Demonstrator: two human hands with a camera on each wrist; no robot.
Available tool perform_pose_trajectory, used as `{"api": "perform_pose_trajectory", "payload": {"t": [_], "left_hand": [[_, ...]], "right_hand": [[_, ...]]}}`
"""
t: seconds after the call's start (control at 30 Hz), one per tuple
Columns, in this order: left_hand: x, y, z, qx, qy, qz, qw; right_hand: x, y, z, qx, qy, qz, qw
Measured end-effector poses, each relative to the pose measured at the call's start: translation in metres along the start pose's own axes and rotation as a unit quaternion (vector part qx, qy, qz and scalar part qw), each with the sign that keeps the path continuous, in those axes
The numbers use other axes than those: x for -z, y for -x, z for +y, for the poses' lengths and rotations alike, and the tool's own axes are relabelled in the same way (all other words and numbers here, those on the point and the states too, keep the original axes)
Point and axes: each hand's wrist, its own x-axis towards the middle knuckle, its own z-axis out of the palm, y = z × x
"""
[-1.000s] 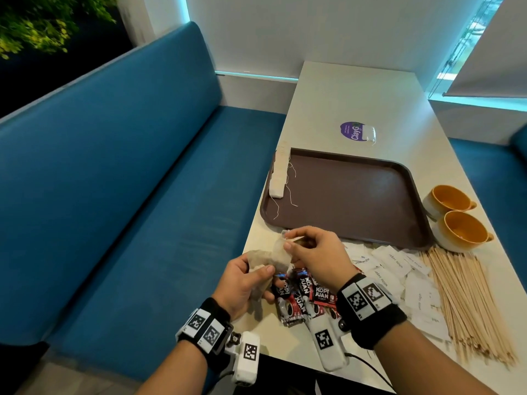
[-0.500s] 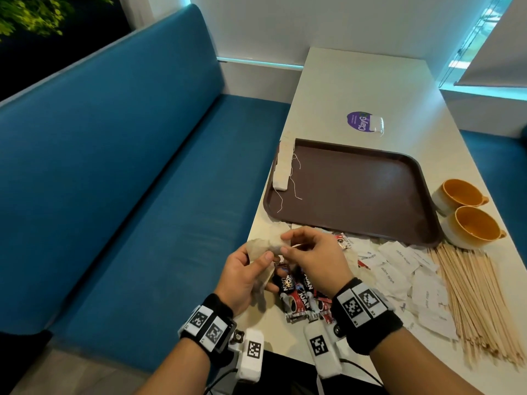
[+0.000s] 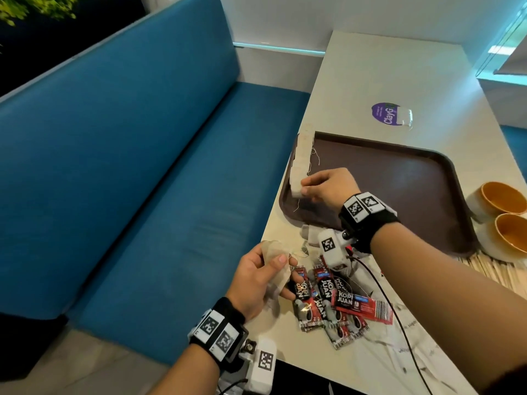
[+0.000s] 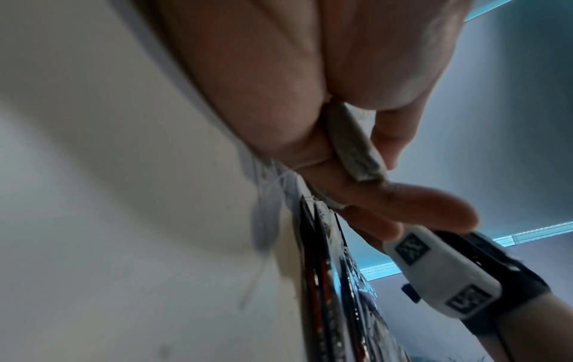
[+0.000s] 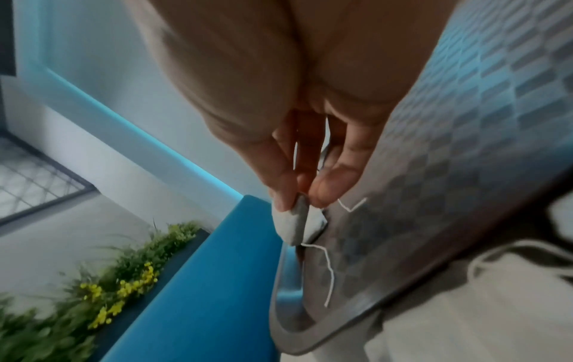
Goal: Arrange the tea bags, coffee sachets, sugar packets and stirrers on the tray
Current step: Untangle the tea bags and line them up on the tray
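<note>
tea-bag step: right hand [image 3: 328, 185] pinches a tea bag [image 5: 294, 224] onto the tray [image 3: 413, 178] row; left hand [image 3: 261, 283] grips spare bags [image 3: 275, 262]; releasing comes next, likely.

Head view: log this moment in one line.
right hand: pinching tea bag at tray left edge | left hand: holding tea bags | coffee sachets: on table

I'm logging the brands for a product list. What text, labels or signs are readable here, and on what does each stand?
"KOPI JUAN": on the red-and-black coffee sachets on the table near the left hand.
"ClayG": on the round purple sticker beyond the tray; smaller print there is unreadable.
Sugar packets: faint print, too small to read.
Wristband tags: square coded markers, no words.
</note>
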Motion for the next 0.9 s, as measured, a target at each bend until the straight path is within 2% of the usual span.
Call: {"api": "perform_pose_trajectory", "payload": {"t": [0.1, 0.43, 0.73, 0.9], "left_hand": [[0.000, 0.000, 0.000, 0.004, 0.001, -0.004, 1.000], [0.003, -0.001, -0.002, 0.004, 0.001, -0.004, 1.000], [0.007, -0.002, -0.004, 0.002, 0.007, -0.014, 1.000], [0.012, -0.003, -0.006, -0.021, 0.010, -0.052, 0.998]], "right_hand": [[-0.012, -0.011, -0.001, -0.004, 0.031, -0.015, 0.999], [-0.017, -0.033, -0.003, -0.059, 0.081, 0.011, 0.995], [-0.017, -0.038, -0.008, -0.047, 0.103, -0.008, 0.994], [-0.015, -0.040, -0.008, -0.049, 0.121, -0.031, 0.991]]}}
